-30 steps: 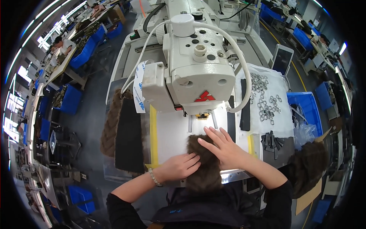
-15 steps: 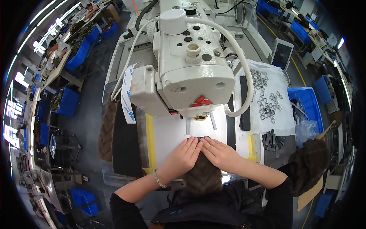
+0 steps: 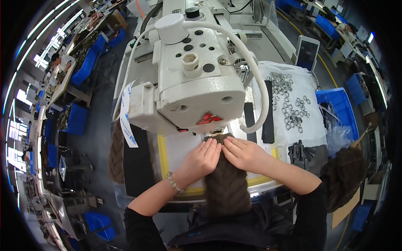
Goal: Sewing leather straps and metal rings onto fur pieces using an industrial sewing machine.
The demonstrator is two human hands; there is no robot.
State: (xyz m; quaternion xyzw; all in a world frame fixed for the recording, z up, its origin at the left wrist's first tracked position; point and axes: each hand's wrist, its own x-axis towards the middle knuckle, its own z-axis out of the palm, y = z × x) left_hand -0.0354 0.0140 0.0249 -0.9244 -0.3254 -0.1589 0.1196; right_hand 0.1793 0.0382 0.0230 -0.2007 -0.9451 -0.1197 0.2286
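Observation:
A brown fur strip [image 3: 226, 184] with a chevron pattern runs from my lap up to the white sewing machine head [image 3: 201, 96]. Its far end lies right below the head's front, and the needle area is mostly hidden there. On the strip's left edge, my left hand [image 3: 204, 157] grips near the far end, fingers together and pointing forward. My right hand [image 3: 243, 154] holds the opposite edge the same way, its fingertips close to the left ones. Both thumbs are mostly hidden. Beneath lies a white work plate [image 3: 178, 150] bordered with yellow tape [image 3: 162, 152].
Metal rings [image 3: 289, 104] are scattered on a white cloth [image 3: 312, 129] at the right, near short black straps [image 3: 299, 152]. A blue bin [image 3: 345, 111] and a brown fur bundle [image 3: 345, 178] sit farther right. Black strips [image 3: 140, 167] and more fur [image 3: 117, 157] flank the left side.
Both hands have slid the fur strip forward, so its far end has come from short of the machine head to right below it. The whole view has shifted slightly.

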